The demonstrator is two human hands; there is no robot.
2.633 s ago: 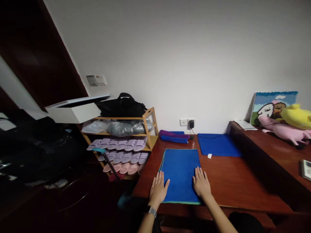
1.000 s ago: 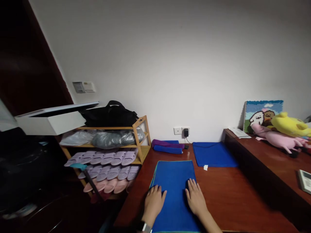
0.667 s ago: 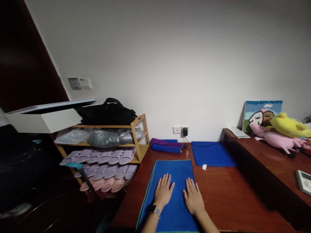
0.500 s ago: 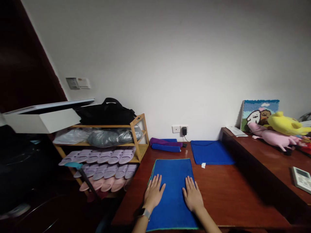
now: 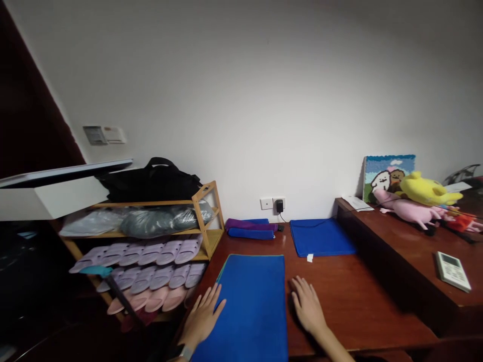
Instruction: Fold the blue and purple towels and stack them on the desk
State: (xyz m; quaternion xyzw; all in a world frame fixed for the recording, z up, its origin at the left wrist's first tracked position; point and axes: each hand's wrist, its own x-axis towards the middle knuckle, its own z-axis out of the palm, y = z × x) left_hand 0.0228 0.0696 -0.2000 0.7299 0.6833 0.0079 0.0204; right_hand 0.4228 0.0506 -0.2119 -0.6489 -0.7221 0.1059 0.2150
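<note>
A blue cloth (image 5: pixel 251 306) with green edging lies flat on the reddish-brown table (image 5: pixel 350 301), its long side running away from me. My left hand (image 5: pixel 204 315) rests with spread fingers at the cloth's left edge, a watch on the wrist. Just right of the cloth is my right hand (image 5: pixel 308 305), palm down over the bare wood, fingers extended and holding nothing. Farther back lies a second folded blue cloth (image 5: pixel 320 237) with a small white tag. Beside it, near the wall, are rolled purple and blue cloths (image 5: pixel 252 229).
On the left, a wooden rack (image 5: pixel 209 241) holds slippers, plastic-wrapped items, a black bag (image 5: pixel 153 182) and a white box (image 5: pixel 68 196). A charger (image 5: pixel 279 205) is plugged into the wall. Plush toys (image 5: pixel 426 190) and a white remote-like device (image 5: pixel 453 271) occupy the raised surface at right.
The view has turned slightly right. My right hand has moved off the cloth onto the table at its right, and my left hand has shifted outward to the cloth's left edge.
</note>
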